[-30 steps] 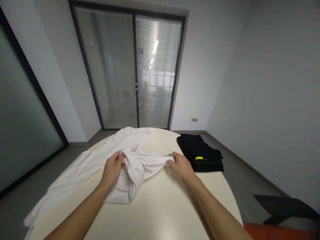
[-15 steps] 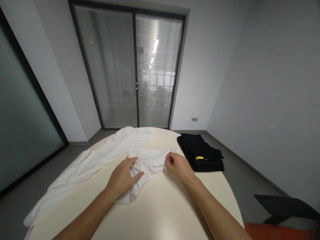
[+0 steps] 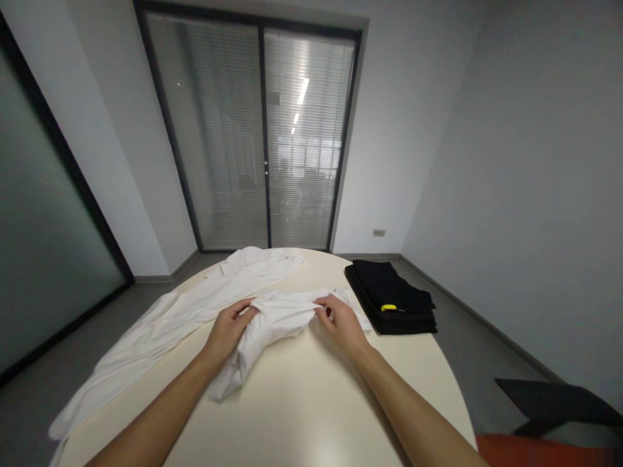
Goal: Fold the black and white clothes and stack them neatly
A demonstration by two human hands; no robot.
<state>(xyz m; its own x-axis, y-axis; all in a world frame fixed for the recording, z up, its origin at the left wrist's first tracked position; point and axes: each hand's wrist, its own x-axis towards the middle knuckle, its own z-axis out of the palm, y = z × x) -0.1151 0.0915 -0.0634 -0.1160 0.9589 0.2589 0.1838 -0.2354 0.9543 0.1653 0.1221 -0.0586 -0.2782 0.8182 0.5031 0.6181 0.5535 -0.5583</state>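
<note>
White cloth (image 3: pixel 285 316), probably a garment, in both hands (image 3: pixel 227 333) (image 3: pixel 343 324)

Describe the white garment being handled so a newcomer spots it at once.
On the round table, a long white garment lies along the left and folded black clothes at the right. Between them, pinched by the left hand and right hand, is the bunched white garment; neither neighbour is held.

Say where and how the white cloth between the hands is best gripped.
Probably at both ends of the fold drawn out across the white cloth, pinched from opposite sides, as the left hand and right hand pinch it. It is soft and creased, and its near-left end trails toward the person, so a single pinch would likely let it sag.
</note>
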